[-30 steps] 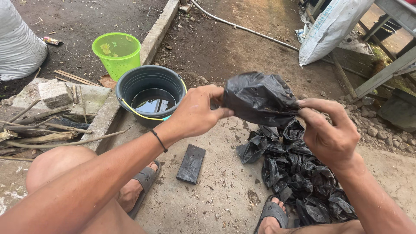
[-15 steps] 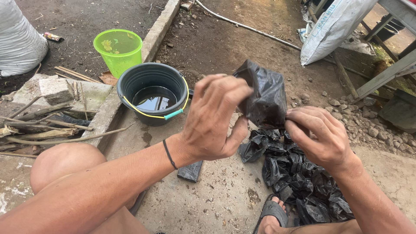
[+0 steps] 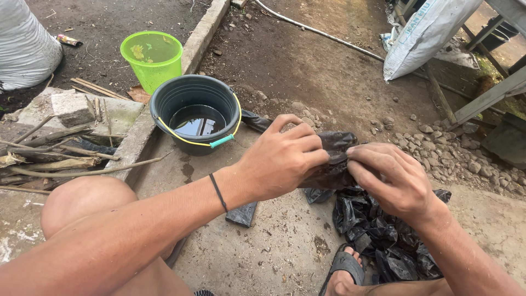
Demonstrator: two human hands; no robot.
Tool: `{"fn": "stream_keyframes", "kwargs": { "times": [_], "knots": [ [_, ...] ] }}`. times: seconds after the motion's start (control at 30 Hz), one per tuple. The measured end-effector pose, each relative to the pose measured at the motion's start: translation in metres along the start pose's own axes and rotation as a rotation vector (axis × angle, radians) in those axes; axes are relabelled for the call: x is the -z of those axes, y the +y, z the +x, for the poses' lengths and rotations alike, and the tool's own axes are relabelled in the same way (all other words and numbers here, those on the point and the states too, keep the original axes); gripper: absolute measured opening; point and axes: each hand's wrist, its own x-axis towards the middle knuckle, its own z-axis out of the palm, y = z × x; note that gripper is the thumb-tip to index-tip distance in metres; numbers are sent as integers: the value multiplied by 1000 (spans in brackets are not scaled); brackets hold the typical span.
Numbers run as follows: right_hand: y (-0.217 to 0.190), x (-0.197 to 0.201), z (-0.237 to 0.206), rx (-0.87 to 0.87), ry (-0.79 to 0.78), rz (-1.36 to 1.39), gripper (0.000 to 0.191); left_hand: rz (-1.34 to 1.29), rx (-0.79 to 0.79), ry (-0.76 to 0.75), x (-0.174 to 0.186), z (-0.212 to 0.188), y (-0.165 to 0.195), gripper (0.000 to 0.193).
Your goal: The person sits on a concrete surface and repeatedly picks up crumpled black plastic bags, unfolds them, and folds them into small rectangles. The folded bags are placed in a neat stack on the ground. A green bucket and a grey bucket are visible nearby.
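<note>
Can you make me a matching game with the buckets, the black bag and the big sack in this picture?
Things:
1. dark bucket
2. green bucket
3. black plastic bag
4. white sack

Where or how:
A. held between the left hand and the right hand
B. leaning at the top right
C. holds dark water, has a yellow handle
D. stands on the soil behind the kerb, leaves inside

Pairs: 1-C, 2-D, 3-A, 4-B
</note>
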Motion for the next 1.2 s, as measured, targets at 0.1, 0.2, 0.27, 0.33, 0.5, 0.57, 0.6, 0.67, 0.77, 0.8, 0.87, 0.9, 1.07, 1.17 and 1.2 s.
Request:
{"fn": "stream_keyframes", "kwargs": {
  "times": [0.1, 0.2, 0.27, 0.33, 0.5, 0.57, 0.6, 0.67, 0.77, 0.8, 0.87, 0.9, 1.07, 1.17, 1.2],
  "knots": [
    [-8, -8, 0, -191, 107, -26, 13, -26, 128, -24, -5, 0, -2, 14],
    [-18, -10, 0, -507, 82, 28, 22, -32, 271, -60, -6, 2, -3, 11],
    [-24, -11, 3, -677, -31, 97, 26, -89, 339, -44, -6, 3, -1, 11],
    [-30, -14, 6, -797, -172, 152, 26, -150, 354, -24, -7, 4, 4, 12],
    [-29, -19, 8, -842, -145, 205, 23, -277, 432, -69, -8, 7, 7, 11],
    [-22, -18, 6, -927, -180, 167, 22, -300, 486, -122, -7, 7, 5, 10],
    [-18, -17, 5, -996, -220, 147, 22, -319, 508, -109, -5, 6, 3, 11],
    [-14, -14, 5, -1047, -217, 193, 21, -355, 549, -81, -2, 4, 1, 13],
    [-20, -11, 8, -951, -135, 339, 20, -215, 376, -7, -1, 2, 3, 11],
    [-26, -12, 10, -898, -137, 351, 21, -222, 350, 5, -1, 1, 5, 11],
    [-37, -16, 13, -868, -150, 344, 21, -239, 295, 27, -2, -1, 10, 13],
    [-41, -18, 15, -889, -158, 326, 21, -255, 301, 17, -2, 0, 11, 13],
    [-34, -16, 15, -1046, -154, 399, 17, -352, 380, -72, 1, 3, 8, 12],
    [-29, -16, 13, -1129, -127, 509, 15, -408, 458, -127, 4, 7, 7, 16],
    [-28, -16, 12, -1103, -102, 525, 14, -413, 454, -101, 6, 7, 8, 15]
  ]
}}
